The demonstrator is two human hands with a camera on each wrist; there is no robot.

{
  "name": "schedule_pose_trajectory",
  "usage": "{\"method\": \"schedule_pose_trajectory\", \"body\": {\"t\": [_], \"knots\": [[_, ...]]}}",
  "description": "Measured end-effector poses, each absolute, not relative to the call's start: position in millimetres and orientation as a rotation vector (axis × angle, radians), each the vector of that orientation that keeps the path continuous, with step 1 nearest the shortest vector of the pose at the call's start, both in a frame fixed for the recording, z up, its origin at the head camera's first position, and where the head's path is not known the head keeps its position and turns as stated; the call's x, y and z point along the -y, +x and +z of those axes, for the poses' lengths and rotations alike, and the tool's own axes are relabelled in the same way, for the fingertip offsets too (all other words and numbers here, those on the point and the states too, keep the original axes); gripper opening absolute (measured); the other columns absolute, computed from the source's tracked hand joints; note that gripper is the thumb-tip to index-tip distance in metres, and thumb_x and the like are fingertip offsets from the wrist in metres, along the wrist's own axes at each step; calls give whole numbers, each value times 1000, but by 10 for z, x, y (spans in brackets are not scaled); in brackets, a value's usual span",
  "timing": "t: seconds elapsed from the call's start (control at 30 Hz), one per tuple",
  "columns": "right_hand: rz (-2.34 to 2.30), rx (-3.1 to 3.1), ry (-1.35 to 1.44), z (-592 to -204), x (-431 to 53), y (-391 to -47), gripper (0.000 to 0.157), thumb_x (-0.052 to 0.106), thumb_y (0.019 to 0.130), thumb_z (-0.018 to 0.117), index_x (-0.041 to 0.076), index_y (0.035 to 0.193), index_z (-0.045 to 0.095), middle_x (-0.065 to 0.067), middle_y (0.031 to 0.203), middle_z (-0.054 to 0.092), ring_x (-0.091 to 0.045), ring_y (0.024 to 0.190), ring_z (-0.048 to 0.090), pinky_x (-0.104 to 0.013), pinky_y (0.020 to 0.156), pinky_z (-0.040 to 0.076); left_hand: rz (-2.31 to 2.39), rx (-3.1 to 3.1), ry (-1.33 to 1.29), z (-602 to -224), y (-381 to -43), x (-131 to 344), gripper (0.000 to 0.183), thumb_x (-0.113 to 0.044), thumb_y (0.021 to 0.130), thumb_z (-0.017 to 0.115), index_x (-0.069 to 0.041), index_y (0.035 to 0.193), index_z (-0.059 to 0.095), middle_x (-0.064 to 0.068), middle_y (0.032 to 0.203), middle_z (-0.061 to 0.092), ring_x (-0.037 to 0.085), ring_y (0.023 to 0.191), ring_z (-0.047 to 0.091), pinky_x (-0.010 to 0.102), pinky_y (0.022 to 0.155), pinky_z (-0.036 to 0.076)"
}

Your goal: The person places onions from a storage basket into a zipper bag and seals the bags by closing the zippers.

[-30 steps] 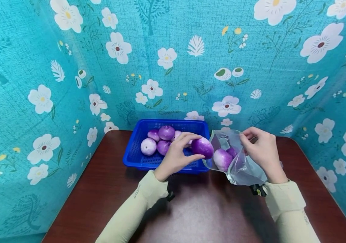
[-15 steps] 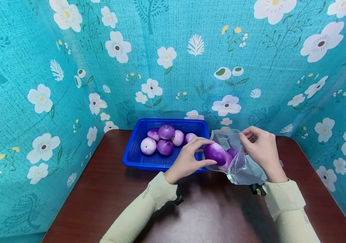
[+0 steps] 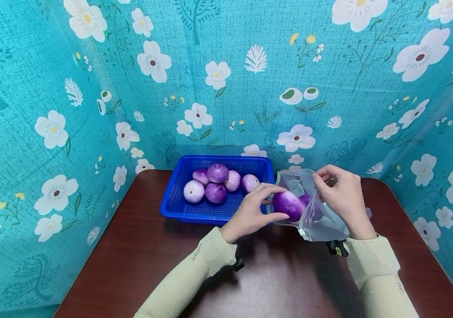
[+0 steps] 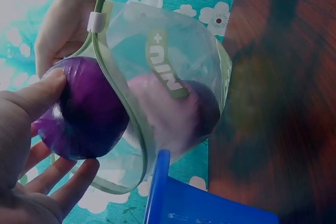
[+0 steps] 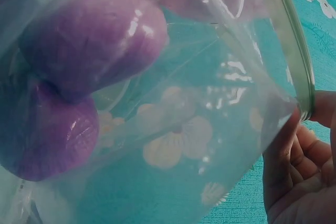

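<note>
My left hand (image 3: 251, 213) grips a purple onion (image 3: 288, 206) between thumb and fingers at the mouth of a clear zip bag (image 3: 323, 223). In the left wrist view, the held onion (image 4: 86, 108) sits partly within the bag's green-edged opening, beside its white slider (image 4: 95, 22). My right hand (image 3: 341, 193) pinches the bag's rim and keeps the mouth spread. Through the film in the right wrist view, onions (image 5: 94, 40) show inside the bag, one a smaller purple onion (image 5: 50, 129). Part of the held onion is hidden behind my left fingers in the head view.
A blue plastic basket (image 3: 194, 213) with several onions (image 3: 216, 193) stands left of the bag, close to it. Both rest on a dark red-brown table (image 3: 131, 256). A teal flowered cloth (image 3: 226, 110) hangs behind and at both sides.
My left hand has carried the onion rightward from above the basket's right side into the bag's mouth. My right hand has stayed at the rim.
</note>
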State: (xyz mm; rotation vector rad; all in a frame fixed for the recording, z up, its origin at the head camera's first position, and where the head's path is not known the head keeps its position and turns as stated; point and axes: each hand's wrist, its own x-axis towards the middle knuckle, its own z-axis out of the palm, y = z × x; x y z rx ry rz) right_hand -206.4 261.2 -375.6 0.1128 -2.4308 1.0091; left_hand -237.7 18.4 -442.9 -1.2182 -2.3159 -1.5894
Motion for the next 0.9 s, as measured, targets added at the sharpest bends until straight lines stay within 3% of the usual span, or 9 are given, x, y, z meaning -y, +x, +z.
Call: {"method": "schedule_pose_trajectory", "body": {"t": [0.2, 0.43, 0.63, 0.9], "knots": [[1011, 2420, 123, -3764, -2610, -2060, 16, 18, 98, 71, 4, 91, 74, -12, 73, 68, -2, 46, 60, -16, 51, 51, -1571, 2247, -1127, -4478, -2431, -181, 57, -24, 88, 84, -19, 140, 60, 0, 139, 59, 12, 130, 58, 29, 102, 55], [1012, 2421, 141, -3766, -2609, -2056, 14, 17, 97, 71, 5, 92, 74, -11, 72, 68, -3, 46, 60, -16, 51, 52, -1408, 2213, -1094, -4528, -2481, -180, 58, -25, 87, 85, -15, 138, 61, 3, 139, 61, 14, 129, 58, 24, 101, 54], [1005, 2427, 148, -3768, -2609, -2053, 14, 17, 98, 71, 5, 92, 74, -11, 72, 68, -4, 46, 60, -18, 50, 51, -1321, 2238, -1134, -4538, -2473, -175, 59, -27, 87, 85, -16, 140, 61, 4, 144, 61, 14, 133, 57, 30, 101, 56], [1014, 2417, 136, -3746, -2613, -2060, 14, 17, 98, 71, 4, 93, 74, -11, 71, 67, -5, 46, 60, -19, 49, 51, -1278, 2310, -1241, -4577, -2503, -142, 58, -26, 89, 83, -16, 142, 59, 2, 144, 60, 13, 129, 59, 24, 102, 54]]}}
